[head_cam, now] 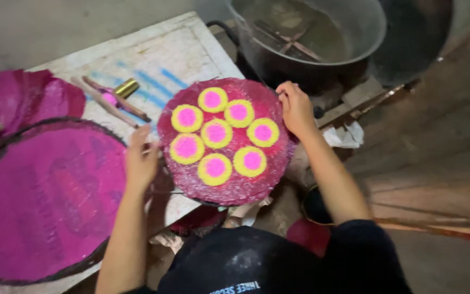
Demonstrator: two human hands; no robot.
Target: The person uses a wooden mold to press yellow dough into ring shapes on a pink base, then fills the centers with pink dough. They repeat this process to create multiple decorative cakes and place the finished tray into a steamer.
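A round red tray (235, 188) carries several yellow discs with pink centres (216, 133). My left hand (141, 158) grips the tray's left rim. My right hand (296, 109) grips its right rim near the top. The tray hangs past the front corner of a white worktable (164, 54), tilted slightly toward me.
A large round sieve coated in pink powder (44, 201) lies on the table at left, with pink cloth (23, 95) behind it. Wooden sticks and a brass tube (118, 92) lie on the table. A big metal pot (311, 32) stands behind the tray. Wooden planks (436, 130) fill the right.
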